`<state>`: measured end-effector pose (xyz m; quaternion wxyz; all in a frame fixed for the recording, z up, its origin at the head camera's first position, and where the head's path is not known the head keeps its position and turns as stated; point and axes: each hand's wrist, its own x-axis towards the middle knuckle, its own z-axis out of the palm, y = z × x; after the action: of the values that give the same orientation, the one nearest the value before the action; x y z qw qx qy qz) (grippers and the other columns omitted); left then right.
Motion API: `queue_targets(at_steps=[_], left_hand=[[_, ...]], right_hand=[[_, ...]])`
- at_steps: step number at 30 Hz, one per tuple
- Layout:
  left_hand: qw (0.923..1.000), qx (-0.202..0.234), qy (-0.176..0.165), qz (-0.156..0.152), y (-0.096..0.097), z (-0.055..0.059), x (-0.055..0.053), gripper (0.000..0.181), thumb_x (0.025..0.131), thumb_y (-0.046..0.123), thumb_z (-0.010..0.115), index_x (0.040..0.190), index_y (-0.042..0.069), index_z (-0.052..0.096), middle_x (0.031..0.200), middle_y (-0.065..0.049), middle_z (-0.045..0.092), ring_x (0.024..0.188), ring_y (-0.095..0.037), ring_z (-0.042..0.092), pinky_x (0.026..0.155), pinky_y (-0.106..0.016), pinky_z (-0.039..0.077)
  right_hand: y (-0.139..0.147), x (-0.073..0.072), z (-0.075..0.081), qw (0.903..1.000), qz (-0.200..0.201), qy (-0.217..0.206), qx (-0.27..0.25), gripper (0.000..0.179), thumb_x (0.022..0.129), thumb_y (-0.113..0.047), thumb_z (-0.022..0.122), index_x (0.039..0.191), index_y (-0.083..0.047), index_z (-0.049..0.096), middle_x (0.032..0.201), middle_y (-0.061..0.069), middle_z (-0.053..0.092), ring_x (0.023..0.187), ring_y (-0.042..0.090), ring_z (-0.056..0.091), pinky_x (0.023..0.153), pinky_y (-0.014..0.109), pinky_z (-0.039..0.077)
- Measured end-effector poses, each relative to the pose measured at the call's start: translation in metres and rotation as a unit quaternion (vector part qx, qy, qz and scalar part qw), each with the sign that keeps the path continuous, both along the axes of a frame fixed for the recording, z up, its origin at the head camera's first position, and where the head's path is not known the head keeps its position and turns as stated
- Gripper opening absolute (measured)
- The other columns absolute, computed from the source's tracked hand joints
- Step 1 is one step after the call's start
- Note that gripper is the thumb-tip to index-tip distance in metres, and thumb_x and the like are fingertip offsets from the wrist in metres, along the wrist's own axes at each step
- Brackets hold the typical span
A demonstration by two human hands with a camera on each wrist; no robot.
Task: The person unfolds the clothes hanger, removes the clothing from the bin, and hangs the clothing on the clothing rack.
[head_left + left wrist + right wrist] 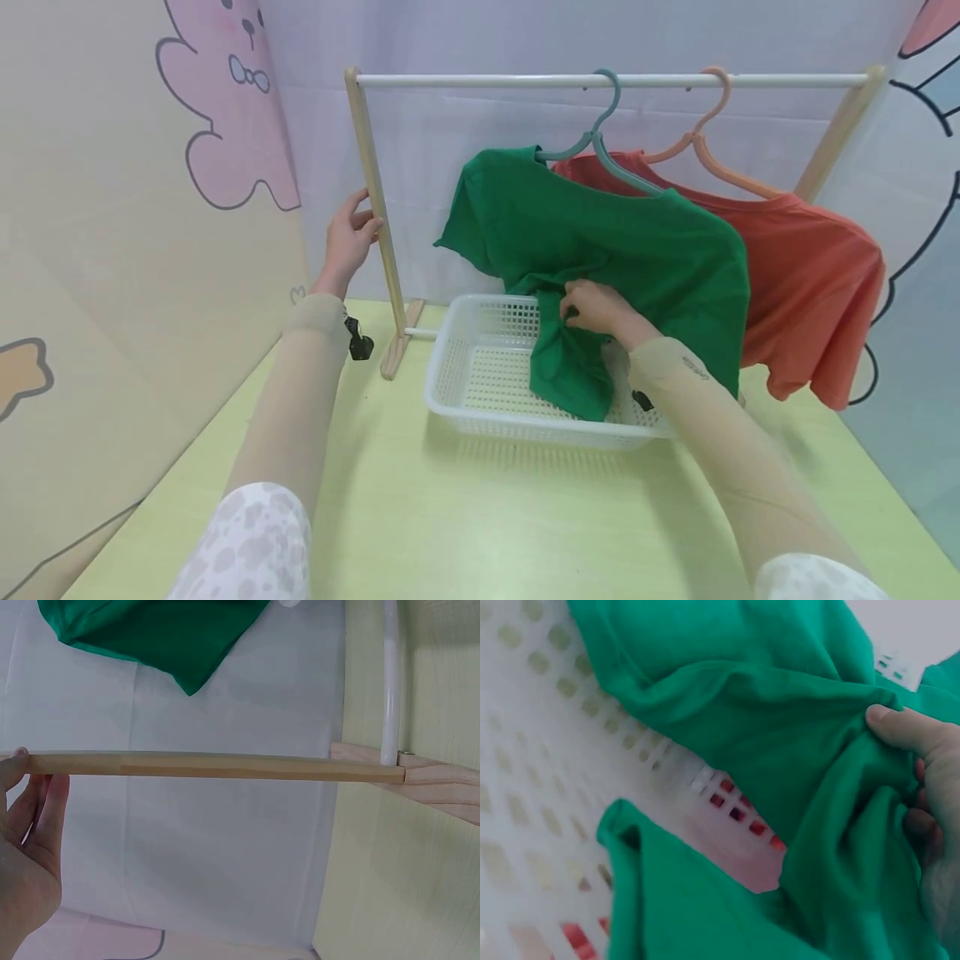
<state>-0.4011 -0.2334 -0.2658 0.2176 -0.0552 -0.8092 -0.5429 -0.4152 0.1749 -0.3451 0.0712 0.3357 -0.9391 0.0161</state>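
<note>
A green T-shirt (600, 225) hangs on a blue-green hanger (600, 142) from the white rail of a clothes rack (480, 81). My right hand (600, 310) grips a bunched fold of its lower front; in the right wrist view the thumb presses the cloth against curled fingers. The shirt's lower part drapes into a white plastic basket (517, 423) below. At the left, my left hand (350, 237) holds the rack's wooden post (384, 225) between thumb and fingers, as the left wrist view also shows.
An orange-red T-shirt (810, 275) hangs on an orange hanger (712, 137) to the right, partly behind the green one. The rack's wooden foot (402, 342) stands on the pale yellow-green table (510, 525). Cloth with cartoon drawings (150, 250) surrounds the table.
</note>
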Motion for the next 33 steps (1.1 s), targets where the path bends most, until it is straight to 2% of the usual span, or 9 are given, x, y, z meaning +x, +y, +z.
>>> queue_targets(at_steps=[5, 7, 10, 14, 16, 19, 23, 30, 33], left_hand=[[1.0, -0.003, 0.001, 0.004, 0.0, 0.0, 0.0, 0.056, 0.103, 0.013, 0.051, 0.154, 0.027, 0.033, 0.146, -0.019, 0.053, 0.131, -0.028, 0.057, 0.106, -0.035, 0.051], [1.0, -0.004, 0.001, 0.005, 0.0, 0.0, 0.001, 0.056, 0.103, 0.013, 0.052, 0.154, 0.027, 0.034, 0.146, -0.019, 0.053, 0.131, -0.028, 0.056, 0.106, -0.035, 0.051], [1.0, -0.005, 0.001, 0.006, 0.001, 0.0, 0.001, 0.056, 0.102, 0.013, 0.052, 0.154, 0.027, 0.034, 0.145, -0.019, 0.053, 0.131, -0.028, 0.056, 0.106, -0.036, 0.051], [1.0, -0.005, 0.002, 0.006, 0.002, 0.0, 0.002, 0.056, 0.102, 0.013, 0.052, 0.154, 0.026, 0.034, 0.145, -0.019, 0.053, 0.131, -0.029, 0.056, 0.106, -0.036, 0.051], [1.0, -0.006, 0.003, 0.007, 0.002, 0.0, 0.002, 0.056, 0.102, 0.012, 0.052, 0.154, 0.026, 0.034, 0.145, -0.019, 0.053, 0.131, -0.029, 0.057, 0.106, -0.036, 0.051], [1.0, -0.005, 0.004, 0.006, 0.003, 0.0, 0.002, 0.056, 0.102, 0.012, 0.052, 0.154, 0.026, 0.035, 0.145, -0.019, 0.053, 0.131, -0.029, 0.057, 0.106, -0.036, 0.051], [1.0, -0.002, 0.001, 0.006, 0.003, 0.0, 0.002, 0.056, 0.102, 0.012, 0.052, 0.154, 0.027, 0.034, 0.145, -0.019, 0.053, 0.131, -0.029, 0.056, 0.106, -0.036, 0.05], [1.0, -0.003, 0.002, 0.007, 0.002, 0.0, 0.001, 0.056, 0.102, 0.013, 0.052, 0.154, 0.027, 0.034, 0.145, -0.019, 0.053, 0.131, -0.029, 0.057, 0.106, -0.036, 0.051], [1.0, -0.005, 0.004, 0.007, 0.002, -0.001, 0.0, 0.057, 0.102, 0.013, 0.052, 0.154, 0.026, 0.034, 0.145, -0.019, 0.054, 0.13, -0.029, 0.057, 0.105, -0.036, 0.051]], right_hand=[[0.004, 0.001, 0.003, 0.9919, -0.033, -0.047, -0.113, 0.015, 0.093, -0.016, 0.069, 0.105, -0.009, 0.075, 0.086, 0.009, 0.072, 0.071, 0.019, 0.062, 0.07, 0.038, 0.053], [0.007, 0.0, 0.004, 0.9821, -0.05, -0.071, -0.168, 0.017, 0.095, -0.016, 0.066, 0.106, -0.006, 0.074, 0.078, 0.01, 0.071, 0.064, 0.017, 0.06, 0.067, 0.036, 0.052], [0.011, -0.002, 0.004, 0.9596, -0.071, -0.11, -0.249, 0.019, 0.097, -0.016, 0.063, 0.108, -0.003, 0.072, 0.076, 0.011, 0.071, 0.062, 0.016, 0.064, 0.066, 0.034, 0.055], [0.014, -0.002, 0.004, 0.9414, -0.08, -0.127, -0.302, 0.021, 0.097, -0.017, 0.062, 0.11, -0.003, 0.071, 0.088, 0.015, 0.074, 0.073, 0.02, 0.07, 0.07, 0.034, 0.058], [0.015, -0.001, 0.004, 0.9428, -0.08, -0.12, -0.3, 0.022, 0.096, -0.021, 0.064, 0.109, -0.004, 0.071, 0.089, 0.016, 0.074, 0.075, 0.025, 0.07, 0.069, 0.035, 0.057], [0.014, 0.0, 0.003, 0.9532, -0.077, -0.095, -0.277, 0.021, 0.093, -0.027, 0.07, 0.102, -0.008, 0.07, 0.087, 0.014, 0.071, 0.076, 0.027, 0.065, 0.069, 0.036, 0.053], [0.015, 0.0, 0.0, 0.967, -0.055, -0.066, -0.24, 0.019, 0.089, -0.017, 0.074, 0.098, -0.005, 0.063, 0.09, 0.014, 0.062, 0.079, 0.026, 0.057, 0.073, 0.041, 0.049], [0.023, -0.003, -0.001, 0.9779, -0.049, -0.076, -0.189, 0.029, 0.087, -0.004, 0.072, 0.112, -0.001, 0.058, 0.114, 0.022, 0.056, 0.097, 0.035, 0.055, 0.085, 0.048, 0.047], [0.027, -0.004, -0.001, 0.98, -0.064, -0.078, -0.171, 0.028, 0.088, -0.007, 0.072, 0.113, 0.0, 0.063, 0.109, 0.022, 0.064, 0.096, 0.035, 0.059, 0.085, 0.048, 0.05]])
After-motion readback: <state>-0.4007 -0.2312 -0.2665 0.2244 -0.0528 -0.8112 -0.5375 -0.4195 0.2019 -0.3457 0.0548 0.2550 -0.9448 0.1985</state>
